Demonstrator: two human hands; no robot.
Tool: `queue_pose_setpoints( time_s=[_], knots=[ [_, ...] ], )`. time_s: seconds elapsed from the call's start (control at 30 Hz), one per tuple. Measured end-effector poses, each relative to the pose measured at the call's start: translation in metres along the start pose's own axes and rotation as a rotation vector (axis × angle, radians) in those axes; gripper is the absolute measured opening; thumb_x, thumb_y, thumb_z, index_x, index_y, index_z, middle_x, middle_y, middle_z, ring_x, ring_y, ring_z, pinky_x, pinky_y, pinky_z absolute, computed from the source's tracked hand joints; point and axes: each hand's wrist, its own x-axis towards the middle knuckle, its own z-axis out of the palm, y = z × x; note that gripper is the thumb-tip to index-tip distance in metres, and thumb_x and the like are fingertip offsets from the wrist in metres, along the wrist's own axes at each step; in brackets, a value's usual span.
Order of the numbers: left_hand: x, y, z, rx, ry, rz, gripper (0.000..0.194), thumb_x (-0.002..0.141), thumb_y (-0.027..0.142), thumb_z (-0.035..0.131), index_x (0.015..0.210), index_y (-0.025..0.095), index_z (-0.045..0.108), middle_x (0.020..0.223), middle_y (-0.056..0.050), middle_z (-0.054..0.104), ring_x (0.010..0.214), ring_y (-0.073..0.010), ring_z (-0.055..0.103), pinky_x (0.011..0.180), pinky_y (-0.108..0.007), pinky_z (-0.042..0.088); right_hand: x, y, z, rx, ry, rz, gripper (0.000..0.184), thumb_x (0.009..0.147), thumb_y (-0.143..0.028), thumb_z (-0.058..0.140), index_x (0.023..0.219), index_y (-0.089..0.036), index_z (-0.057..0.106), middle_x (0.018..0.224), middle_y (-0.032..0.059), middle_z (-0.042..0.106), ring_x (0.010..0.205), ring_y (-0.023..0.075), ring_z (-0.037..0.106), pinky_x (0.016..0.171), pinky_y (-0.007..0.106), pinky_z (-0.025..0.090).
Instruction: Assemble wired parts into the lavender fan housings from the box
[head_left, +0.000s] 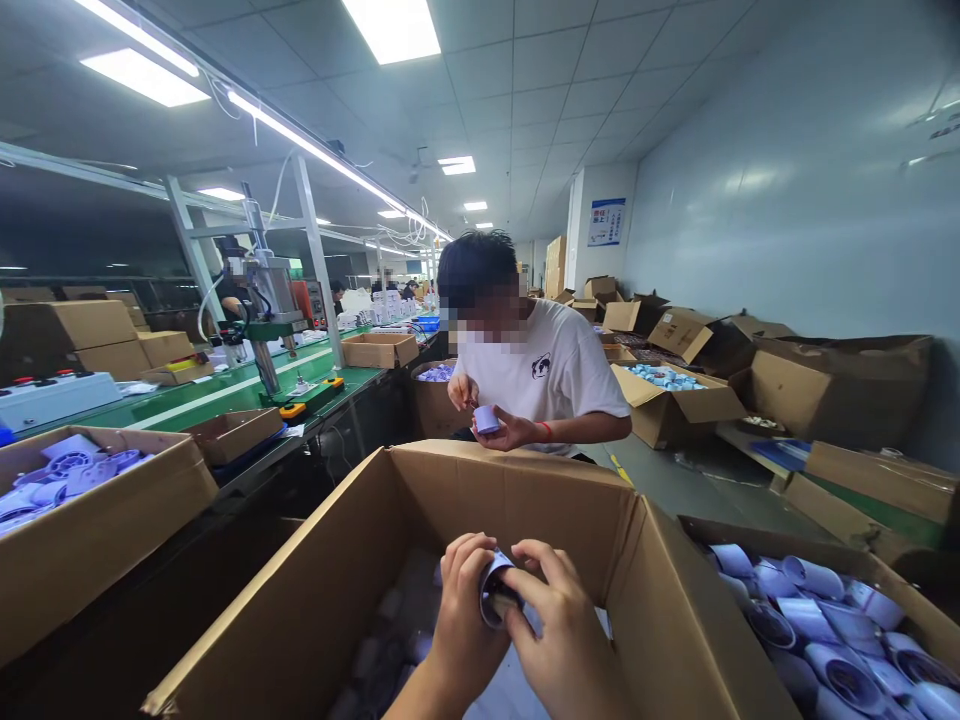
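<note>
In the head view, a short white plastic cylinder (495, 588) with a hollow, dark inside is held over a large open cardboard box (517, 490). My left hand (466, 610) wraps round its outer side, fingers closed on it. The fingers of my right hand (559, 620) reach into the cylinder's open end, thumb at the lower rim; whether they pinch a small part inside is hidden. Below my hands, shadowed white parts (382, 640) lie in the box, along with a pale sheet (502, 690).
Opposite me a co-worker (525, 370) holds a similar white cylinder (486, 418). A box of white cylinders (840, 620) stands at right, another carton of parts (75, 470) at left. Along the left runs a green workbench (247, 390) with a press (262, 290).
</note>
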Motion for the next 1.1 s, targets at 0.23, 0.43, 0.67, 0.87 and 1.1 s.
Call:
queue_pose_setpoints(
  time_s=[0.23, 0.43, 0.67, 0.87, 1.1],
  knots=[
    [0.001, 0.0, 0.001, -0.03, 0.015, 0.014, 0.029, 0.076, 0.01, 0.054, 0.102, 0.02, 0.049, 0.095, -0.007, 0.062, 0.089, -0.02, 0.06, 0.074, -0.034, 0.055, 0.002, 0.002, 0.006, 0.162, 0.057, 0.033, 0.021, 0.081, -0.013, 0.054, 0.085, -0.026, 0.071, 0.104, 0.0066, 0.066, 0.093, 0.0212, 0.062, 0.081, 0.033, 0.052],
    [0.002, -0.001, 0.0, -0.039, 0.015, 0.014, 0.027, 0.077, 0.015, 0.058, 0.101, 0.021, 0.049, 0.096, -0.008, 0.061, 0.089, -0.0209, 0.06, 0.073, -0.036, 0.055, 0.0, -0.007, 0.021, 0.312, 0.317, 0.178, 0.015, 0.071, -0.009, 0.055, 0.077, -0.022, 0.054, 0.078, 0.0006, 0.061, 0.068, 0.0156, 0.058, 0.064, 0.025, 0.048],
    [0.0, -0.004, 0.0, -0.012, 0.018, 0.063, 0.028, 0.078, 0.015, 0.056, 0.104, 0.023, 0.049, 0.092, -0.006, 0.065, 0.091, -0.0225, 0.062, 0.077, -0.041, 0.056, 0.0, -0.011, 0.036, 0.616, 0.353, 0.41, 0.037, 0.067, -0.013, 0.055, 0.104, -0.022, 0.059, 0.101, 0.0058, 0.065, 0.095, 0.0218, 0.06, 0.085, 0.034, 0.048],
    [-0.001, -0.001, -0.001, 0.036, 0.019, 0.087, 0.031, 0.072, 0.009, 0.054, 0.1, 0.023, 0.051, 0.091, -0.006, 0.065, 0.089, -0.0229, 0.06, 0.074, -0.041, 0.056, 0.008, -0.019, 0.03, 1.061, 0.11, 0.612, 0.035, 0.06, -0.015, 0.053, 0.093, -0.018, 0.062, 0.093, 0.0048, 0.068, 0.092, 0.0218, 0.063, 0.082, 0.031, 0.048],
    [0.001, -0.008, -0.01, 0.071, -0.028, 0.082, 0.03, 0.071, 0.012, 0.056, 0.098, 0.022, 0.051, 0.091, -0.006, 0.062, 0.087, -0.0234, 0.058, 0.072, -0.04, 0.054, 0.013, -0.03, 0.038, 1.169, 0.226, 0.712, 0.035, 0.049, -0.01, 0.048, 0.08, -0.019, 0.061, 0.079, 0.0002, 0.066, 0.081, 0.0186, 0.061, 0.071, 0.025, 0.047]
  ],
)
